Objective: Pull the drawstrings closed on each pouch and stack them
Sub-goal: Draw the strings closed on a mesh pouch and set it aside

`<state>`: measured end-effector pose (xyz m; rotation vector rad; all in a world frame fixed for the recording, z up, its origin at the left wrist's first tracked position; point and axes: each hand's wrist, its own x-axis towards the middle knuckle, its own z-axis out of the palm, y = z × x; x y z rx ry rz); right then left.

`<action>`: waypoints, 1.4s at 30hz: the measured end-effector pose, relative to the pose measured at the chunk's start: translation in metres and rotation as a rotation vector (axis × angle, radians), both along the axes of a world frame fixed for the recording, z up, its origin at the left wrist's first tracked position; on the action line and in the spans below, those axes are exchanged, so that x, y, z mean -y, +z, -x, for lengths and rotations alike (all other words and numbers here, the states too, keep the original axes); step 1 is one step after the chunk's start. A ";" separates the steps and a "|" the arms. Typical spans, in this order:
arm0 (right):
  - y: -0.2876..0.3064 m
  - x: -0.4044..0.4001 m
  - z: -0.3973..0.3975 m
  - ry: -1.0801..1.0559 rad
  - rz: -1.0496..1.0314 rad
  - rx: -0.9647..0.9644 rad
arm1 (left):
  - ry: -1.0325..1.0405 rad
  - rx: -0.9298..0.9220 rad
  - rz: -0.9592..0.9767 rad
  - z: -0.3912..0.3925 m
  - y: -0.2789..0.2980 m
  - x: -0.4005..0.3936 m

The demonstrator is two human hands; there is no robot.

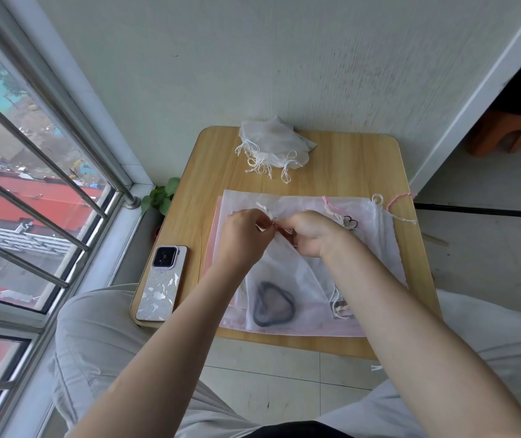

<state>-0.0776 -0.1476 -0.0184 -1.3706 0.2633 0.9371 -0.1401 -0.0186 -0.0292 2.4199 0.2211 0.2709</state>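
A phone (161,282) is lying at the table's (341,159) 8 o'clock edge, apart from the work. Just right of it, the left hand (246,233) is pinching a white drawstring (263,207) at the mouth of the sheer pouch (279,279) lying in the middle of the table, on top of other flat pouches. The right hand (308,232) is meeting it at the same spot, fingers curled and pinching the cord or the gathered mouth; which of the two cannot be told.

The pouch's long axis is running from 12 to 6 o'clock: mouth pointing to 12, under both hands, and body with a dark heart-shaped item (273,306) trailing toward 6, between the forearms. Both hands are equally near the mouth, so the closing pull should go sideways, toward 9 and 3 o'clock.

At 12 o'clock, well apart, a pile of pouches (271,143) with cords drawn is sitting by the wall. At 2 o'clock a pink cord (399,198) is hanging over the table edge.
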 end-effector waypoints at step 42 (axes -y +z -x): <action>-0.010 0.007 0.000 0.276 0.147 0.343 | -0.006 -0.690 0.323 -0.039 0.036 -0.018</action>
